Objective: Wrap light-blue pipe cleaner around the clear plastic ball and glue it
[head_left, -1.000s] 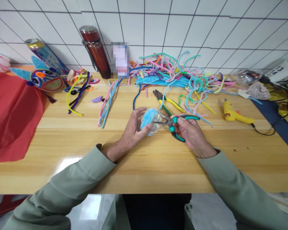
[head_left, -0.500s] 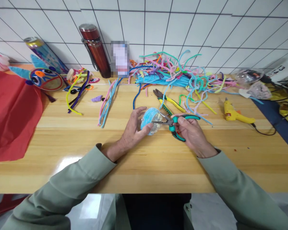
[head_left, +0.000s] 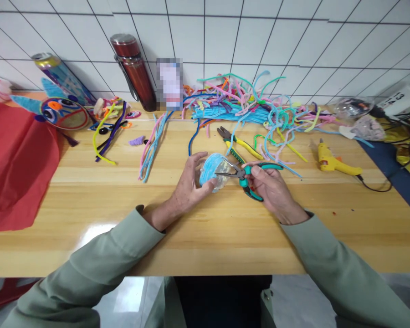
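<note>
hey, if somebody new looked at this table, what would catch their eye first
Probably the tangle of bright fuzzy stems along the wall, at the back of the table. Next, the large red cloth at the far left and the yellow glue gun on the right. Front and center, the left hand holds a blue-wrapped clear piece against the teal-handled pliers in the right hand.

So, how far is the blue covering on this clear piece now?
Blue strands already seem to cover one side of the clear piece. The left hand holds it; the right hand holds open pliers there. Its bare, transparent side probably remains.
</note>
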